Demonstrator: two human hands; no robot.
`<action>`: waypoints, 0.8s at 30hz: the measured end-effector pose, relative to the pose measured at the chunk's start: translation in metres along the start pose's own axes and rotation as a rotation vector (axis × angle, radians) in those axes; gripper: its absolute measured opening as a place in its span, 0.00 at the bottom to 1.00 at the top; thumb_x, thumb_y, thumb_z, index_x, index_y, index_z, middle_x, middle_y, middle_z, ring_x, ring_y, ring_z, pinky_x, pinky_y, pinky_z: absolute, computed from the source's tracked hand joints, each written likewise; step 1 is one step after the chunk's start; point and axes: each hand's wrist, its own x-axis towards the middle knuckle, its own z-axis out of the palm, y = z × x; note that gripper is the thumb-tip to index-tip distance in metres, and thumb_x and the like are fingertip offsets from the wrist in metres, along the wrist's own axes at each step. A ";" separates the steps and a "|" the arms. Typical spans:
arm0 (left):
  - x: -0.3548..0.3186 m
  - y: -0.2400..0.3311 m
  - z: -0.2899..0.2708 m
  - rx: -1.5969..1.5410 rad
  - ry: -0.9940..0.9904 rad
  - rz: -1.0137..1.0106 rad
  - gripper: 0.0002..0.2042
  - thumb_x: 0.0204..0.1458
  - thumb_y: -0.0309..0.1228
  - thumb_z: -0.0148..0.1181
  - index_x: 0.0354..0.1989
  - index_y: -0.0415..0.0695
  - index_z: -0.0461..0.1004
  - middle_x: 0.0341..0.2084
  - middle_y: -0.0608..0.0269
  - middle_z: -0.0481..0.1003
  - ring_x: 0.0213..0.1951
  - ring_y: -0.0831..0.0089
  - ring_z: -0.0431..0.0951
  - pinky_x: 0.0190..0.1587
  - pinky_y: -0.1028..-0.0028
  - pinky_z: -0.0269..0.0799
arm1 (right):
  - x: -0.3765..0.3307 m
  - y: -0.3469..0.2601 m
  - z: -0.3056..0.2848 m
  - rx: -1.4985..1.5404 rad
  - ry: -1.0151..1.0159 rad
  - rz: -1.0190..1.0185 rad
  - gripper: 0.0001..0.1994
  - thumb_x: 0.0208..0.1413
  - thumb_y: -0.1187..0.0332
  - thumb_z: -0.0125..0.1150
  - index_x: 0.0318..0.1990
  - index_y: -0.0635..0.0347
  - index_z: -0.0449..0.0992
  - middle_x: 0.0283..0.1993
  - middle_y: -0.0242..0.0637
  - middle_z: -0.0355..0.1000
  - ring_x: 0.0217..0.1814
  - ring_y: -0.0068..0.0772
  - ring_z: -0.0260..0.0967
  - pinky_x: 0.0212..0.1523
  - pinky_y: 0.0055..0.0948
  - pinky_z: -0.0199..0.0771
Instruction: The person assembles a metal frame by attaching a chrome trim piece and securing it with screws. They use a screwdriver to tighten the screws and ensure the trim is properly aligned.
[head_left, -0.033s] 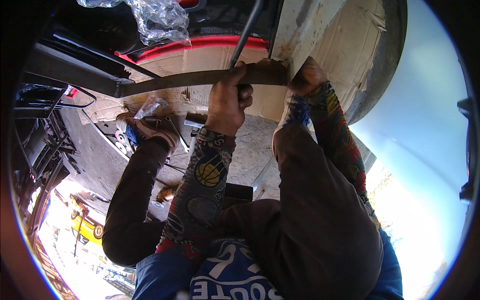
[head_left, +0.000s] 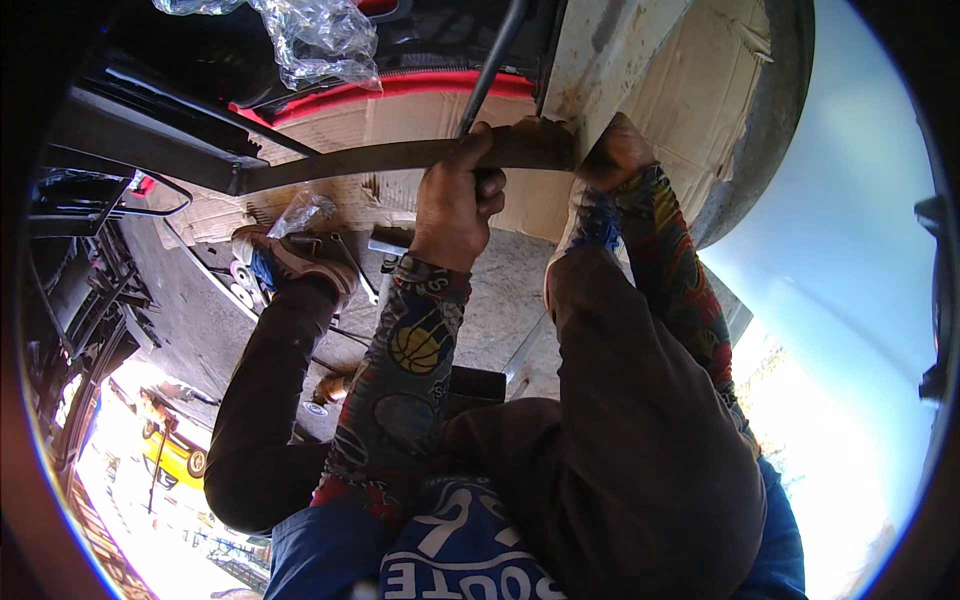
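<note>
A dark flat metal bar (head_left: pixel 370 158) crosses in front of me, part of a frame that reaches to the far left. My left hand (head_left: pixel 455 205) is closed on this bar right of its middle, fingers curled and thumb lying up along it. Close by, a thin dark rod (head_left: pixel 495 65) rises from the bar. My right hand (head_left: pixel 618 155) is at the bar's right end, against the edge of a pale, rust-stained metal post (head_left: pixel 610 60). The post and shadow hide its fingers, so their grip does not show.
Cardboard (head_left: pixel 690 130) lies beneath the bar and post. Clear plastic wrap (head_left: pixel 325 40) hangs over a black and red part at the top. A wrench (head_left: pixel 355 268) lies beside my left shoe (head_left: pixel 300 262). A dark box-like piece (head_left: pixel 475 385) sits between my legs; a light-blue curved surface (head_left: pixel 840 200) stands at right.
</note>
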 end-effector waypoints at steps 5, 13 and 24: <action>0.004 0.003 0.001 0.003 -0.028 0.024 0.08 0.57 0.35 0.61 0.38 0.47 0.70 0.22 0.74 0.62 0.18 0.83 0.60 0.17 0.81 0.49 | 0.003 0.001 0.002 0.008 0.050 -0.028 0.19 0.63 0.66 0.55 0.56 0.71 0.71 0.56 0.51 0.73 0.57 0.48 0.72 0.64 0.45 0.70; 0.004 0.003 0.000 -0.006 -0.023 0.002 0.07 0.58 0.35 0.60 0.38 0.47 0.70 0.22 0.74 0.61 0.18 0.83 0.60 0.17 0.80 0.49 | 0.005 -0.003 -0.004 -0.024 0.045 -0.019 0.20 0.60 0.67 0.58 0.55 0.71 0.72 0.56 0.50 0.74 0.57 0.48 0.73 0.64 0.45 0.70; 0.004 0.004 0.000 -0.002 -0.030 -0.007 0.07 0.58 0.35 0.60 0.39 0.48 0.70 0.24 0.73 0.64 0.19 0.84 0.60 0.17 0.81 0.50 | 0.007 -0.008 -0.010 -0.093 0.102 -0.013 0.20 0.57 0.68 0.61 0.55 0.71 0.72 0.56 0.49 0.74 0.58 0.48 0.72 0.63 0.49 0.71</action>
